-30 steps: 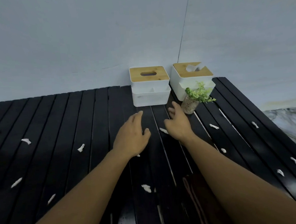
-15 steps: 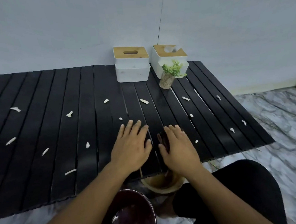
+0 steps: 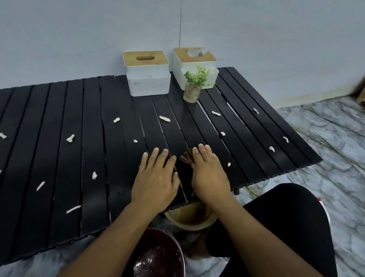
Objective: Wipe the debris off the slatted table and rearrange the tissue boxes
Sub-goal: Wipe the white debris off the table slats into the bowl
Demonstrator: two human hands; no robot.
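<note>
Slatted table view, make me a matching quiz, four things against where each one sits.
Things:
1. left tissue box
2. small plant jar
3. dark cloth
4. dark bowl

Places:
A. on the floor below the table's near edge
B. at the wall, slot empty
C. under the right hand
D. in front of the right tissue box

Pairs: 1-B, 2-D, 3-C, 4-A

1. The desk (image 3: 46,117) has black slats with a faint sheen.
2. Both tissue boxes (image 3: 148,80) look like matt white plastic with pale wooden lids.
3. The floor (image 3: 340,149) is glossy veined marble.
</note>
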